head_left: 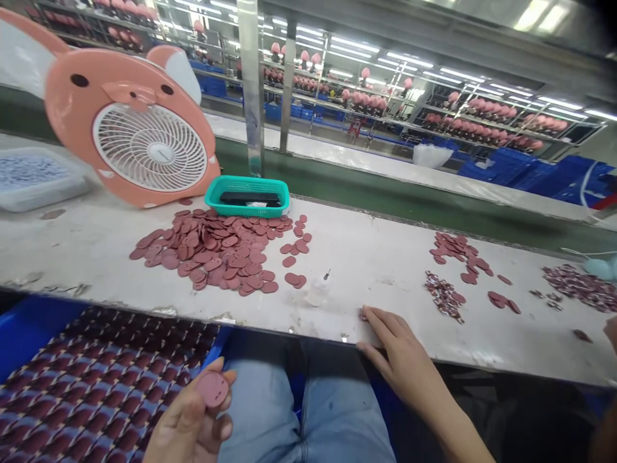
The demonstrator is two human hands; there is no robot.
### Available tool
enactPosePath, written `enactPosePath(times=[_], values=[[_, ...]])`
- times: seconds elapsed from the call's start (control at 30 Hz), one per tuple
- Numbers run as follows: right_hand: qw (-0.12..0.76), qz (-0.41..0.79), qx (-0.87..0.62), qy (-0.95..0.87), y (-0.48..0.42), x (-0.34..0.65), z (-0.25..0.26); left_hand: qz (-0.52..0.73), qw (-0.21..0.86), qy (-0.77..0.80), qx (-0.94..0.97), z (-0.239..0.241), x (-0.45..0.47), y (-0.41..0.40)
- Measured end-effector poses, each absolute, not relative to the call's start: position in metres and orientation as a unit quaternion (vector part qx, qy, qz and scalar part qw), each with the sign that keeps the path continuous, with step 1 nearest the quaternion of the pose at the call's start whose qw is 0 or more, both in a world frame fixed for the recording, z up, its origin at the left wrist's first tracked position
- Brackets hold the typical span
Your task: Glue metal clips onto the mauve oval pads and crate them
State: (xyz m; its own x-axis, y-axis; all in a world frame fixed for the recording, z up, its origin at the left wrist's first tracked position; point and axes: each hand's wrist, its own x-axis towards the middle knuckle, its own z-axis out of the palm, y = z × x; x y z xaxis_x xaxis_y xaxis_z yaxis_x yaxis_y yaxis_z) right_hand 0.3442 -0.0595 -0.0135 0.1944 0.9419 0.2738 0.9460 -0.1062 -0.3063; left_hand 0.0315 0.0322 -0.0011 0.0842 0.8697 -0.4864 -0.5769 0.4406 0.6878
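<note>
My left hand [193, 411] is closed on a flat maroon disc [212, 390] with small slots near its edge, held up in front of my lap. My right hand [398, 350] lies at the front edge of the worktable [347, 238], fingers stretched out and thumb apart below the edge. Its fingertips touch a small dark piece [363, 316], mostly covered and too small to name. A big heap of maroon discs [226, 251] spreads on the table to the left. A small pile of shiny clip-like pieces [443, 297] lies to the right, with loose discs [457, 251] behind it.
An orange animal-shaped fan [154, 145] stands behind the heap, beside a green basket [248, 209] with dark items. At lower left, a blue bin [29, 321] holds rows of maroon pieces. A co-worker's hand [611, 331] shows at the right edge, near another pile [583, 286].
</note>
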Motion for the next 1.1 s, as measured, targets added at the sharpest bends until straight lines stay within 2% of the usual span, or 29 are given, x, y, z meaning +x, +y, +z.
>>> enactPosePath(times=[0.1, 0.2, 0.27, 0.37, 0.47, 0.73, 1.1], values=[[0.218, -0.062, -0.694, -0.683, -0.079, 0.337, -0.018, 0.513, 0.706, 0.469, 0.138, 0.012, 0.042, 0.025], [0.285, -0.068, -0.671, -0.681, -0.086, 0.324, -0.012, 0.483, 0.708, 0.498, 0.133, 0.023, 0.048, 0.017], [0.358, 0.002, -0.663, -0.658, -0.084, 0.306, 0.001, 0.456, 0.721, 0.503, 0.139, 0.029, 0.049, 0.013], [0.473, 0.191, -0.614, -0.602, -0.070, 0.269, 0.028, 0.420, 0.743, 0.497, 0.157, 0.040, 0.048, 0.006], [0.524, 0.344, -0.523, -0.578, -0.050, 0.236, 0.053, 0.391, 0.756, 0.492, 0.180, 0.048, 0.047, 0.000], [0.458, 0.341, -0.460, -0.680, -0.022, 0.218, 0.070, 0.364, 0.811, 0.394, 0.235, 0.043, 0.037, -0.005], [0.385, 0.308, -0.430, -0.756, -0.017, 0.224, 0.076, 0.325, 0.836, 0.381, 0.225, 0.029, 0.033, -0.002]])
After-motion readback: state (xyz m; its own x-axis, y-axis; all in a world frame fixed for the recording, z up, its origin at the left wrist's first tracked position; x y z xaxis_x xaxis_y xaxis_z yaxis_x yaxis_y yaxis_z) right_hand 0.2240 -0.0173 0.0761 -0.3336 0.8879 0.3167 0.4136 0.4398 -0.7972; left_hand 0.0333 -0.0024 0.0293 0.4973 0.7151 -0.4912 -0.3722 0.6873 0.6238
